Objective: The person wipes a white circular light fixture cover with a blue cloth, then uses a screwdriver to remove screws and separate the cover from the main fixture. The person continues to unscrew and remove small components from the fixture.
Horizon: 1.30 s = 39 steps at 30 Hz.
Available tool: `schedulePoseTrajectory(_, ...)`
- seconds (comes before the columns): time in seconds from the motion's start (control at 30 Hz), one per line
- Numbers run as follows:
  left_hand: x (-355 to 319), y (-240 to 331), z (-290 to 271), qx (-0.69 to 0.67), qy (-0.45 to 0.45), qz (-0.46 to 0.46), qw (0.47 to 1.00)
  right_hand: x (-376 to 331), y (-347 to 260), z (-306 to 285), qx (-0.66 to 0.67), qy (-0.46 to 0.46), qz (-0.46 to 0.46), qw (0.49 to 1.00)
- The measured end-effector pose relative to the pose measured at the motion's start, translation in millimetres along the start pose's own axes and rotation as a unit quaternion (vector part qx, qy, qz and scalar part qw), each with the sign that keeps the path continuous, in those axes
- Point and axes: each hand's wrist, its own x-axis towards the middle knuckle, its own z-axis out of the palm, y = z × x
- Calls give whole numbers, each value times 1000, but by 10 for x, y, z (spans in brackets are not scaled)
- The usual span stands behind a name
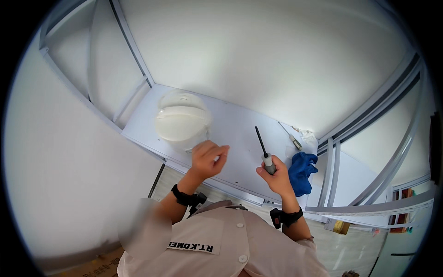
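My right hand (278, 178) is wrapped round the grey handle of a screwdriver (267, 163), whose dark shaft points up and away over the white table. Just in front of a white rounded appliance (179, 124), like a rice cooker, my left hand (208, 159) is closed, its fingers curled and the thumb close to the index finger. Whatever may lie between those fingers is hidden. The appliance has a curved band across its lid and stands at the left half of the table.
A blue cloth (302, 171) lies crumpled at the table's right end, beside my right hand. Behind it are another screwdriver (296, 142) and a crumpled white wad (307, 135). Metal frame posts (328, 175) rise at the right edge, and a white wall (258, 55) closes off the back.
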Motion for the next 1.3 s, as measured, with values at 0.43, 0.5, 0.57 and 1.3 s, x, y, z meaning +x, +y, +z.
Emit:
schedulePoseTrajectory(0.43,2,-1590,-1337,122,36,-113,985,890,-745,1395,-53,53,-56,996)
schedulePoseTrajectory(0.5,15,-1827,-1483,95,3,-162,982,1070,-829,1677,-101,81,-92,987)
schedulePoseTrajectory(0.57,52,-2001,-1628,60,-52,-206,975,1236,-805,1946,-175,124,-157,964)
schedulePoseTrajectory(1.3,112,-2835,-1513,-280,-370,-343,817,1297,-457,2395,-31,335,47,940)
